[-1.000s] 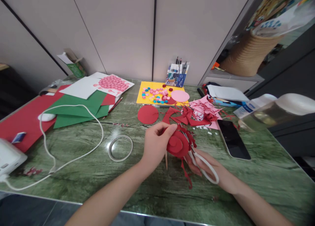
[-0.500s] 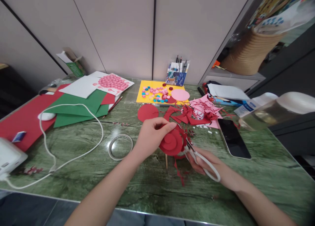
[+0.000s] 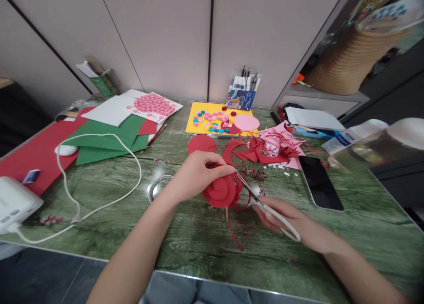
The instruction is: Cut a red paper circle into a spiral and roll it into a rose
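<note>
In left hand's [image 3: 200, 176] grip, red spiral [image 3: 219, 192]; in right hand's [image 3: 280, 213], scissors [image 3: 257, 199], tips seemingly hidden.

Odds and ends around a green tabletop [image 3: 198, 255].
A phone [image 3: 321, 182] lies dark-screened on the right, near a clear bottle [image 3: 367, 153] with a white top; a white cable [image 3: 100, 134] loops from a white block [image 3: 20, 204] at left; a pack of pens [image 3: 244, 92] stands at the back, and a woven basket [image 3: 356, 61] sits on a shelf.
</note>
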